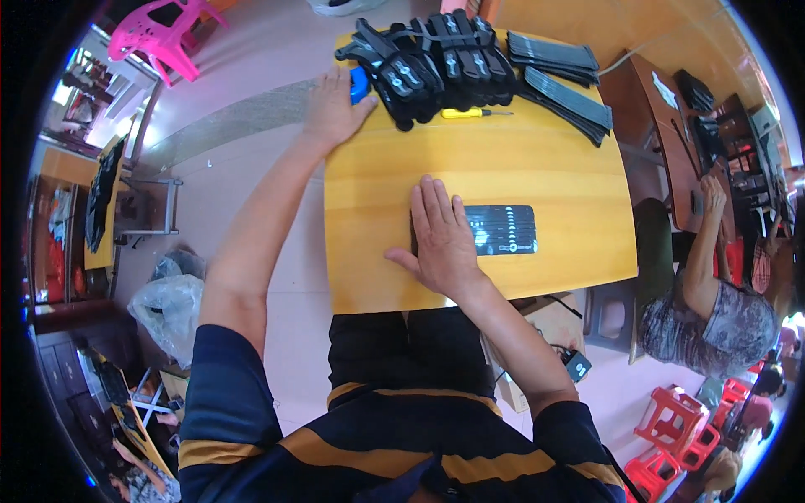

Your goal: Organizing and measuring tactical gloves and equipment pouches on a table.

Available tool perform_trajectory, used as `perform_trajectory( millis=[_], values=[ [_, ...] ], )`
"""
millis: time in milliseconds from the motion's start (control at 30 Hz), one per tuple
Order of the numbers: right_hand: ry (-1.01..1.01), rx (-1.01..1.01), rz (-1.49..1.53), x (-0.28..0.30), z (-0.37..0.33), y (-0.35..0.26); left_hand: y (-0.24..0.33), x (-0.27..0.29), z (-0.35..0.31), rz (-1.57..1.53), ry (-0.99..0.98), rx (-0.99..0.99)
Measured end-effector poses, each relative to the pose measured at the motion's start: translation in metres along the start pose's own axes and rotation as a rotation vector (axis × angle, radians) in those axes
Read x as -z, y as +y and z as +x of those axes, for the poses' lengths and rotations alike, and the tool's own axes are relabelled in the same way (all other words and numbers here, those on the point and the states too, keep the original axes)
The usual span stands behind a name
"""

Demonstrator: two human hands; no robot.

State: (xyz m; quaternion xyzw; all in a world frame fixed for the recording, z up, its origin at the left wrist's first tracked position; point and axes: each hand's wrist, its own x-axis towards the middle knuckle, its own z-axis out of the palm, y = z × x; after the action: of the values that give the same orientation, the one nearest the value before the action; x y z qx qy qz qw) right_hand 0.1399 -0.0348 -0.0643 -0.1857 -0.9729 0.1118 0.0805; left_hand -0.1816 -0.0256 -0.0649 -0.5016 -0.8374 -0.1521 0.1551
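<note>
My right hand [443, 239] lies flat with spread fingers on a dark flat packet [511, 230] with silvery print. It covers the packet's left part. My left hand [335, 109] is stretched out at the far left edge of the yellow wooden table [377, 184]. Its fingers are extended and its thumb is apart. Beside them is a blue object [359, 85], partly hidden, whose kind I cannot make out; whether the hand touches it is unclear. Right of it lie strapped bundles of black items [453, 63] and a yellow-handled screwdriver [463, 113].
Stacks of flat dark strips [566, 105] lie at the table's far right. A pink plastic chair [155, 38] stands at the far left. Clear plastic bags [172, 306] lie on the floor at left. Another person [713, 310] sits at a brown table at right, near red stools [675, 423].
</note>
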Motion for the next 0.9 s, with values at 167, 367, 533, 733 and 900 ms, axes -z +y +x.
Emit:
perform_trajectory(
  millis=[167,367,533,733,900],
  values=[
    [-0.075,-0.129,-0.041,0.012,-0.017,0.037,0.002,-0.002,0.005,-0.095,-0.022,-0.032],
    [-0.047,-0.337,-0.154,0.029,-0.049,0.094,0.01,0.019,0.009,-0.057,-0.089,0.008],
    [0.07,-0.485,-0.141,0.034,-0.084,0.146,-0.008,0.038,-0.02,-0.109,-0.093,0.112],
    [0.23,-0.181,0.048,0.046,-0.044,0.065,-0.009,0.124,-0.119,-0.688,-0.21,0.415],
    [0.228,-0.076,0.071,0.007,0.023,0.012,0.027,0.181,-0.244,-1.123,-0.206,0.586]
  ],
)
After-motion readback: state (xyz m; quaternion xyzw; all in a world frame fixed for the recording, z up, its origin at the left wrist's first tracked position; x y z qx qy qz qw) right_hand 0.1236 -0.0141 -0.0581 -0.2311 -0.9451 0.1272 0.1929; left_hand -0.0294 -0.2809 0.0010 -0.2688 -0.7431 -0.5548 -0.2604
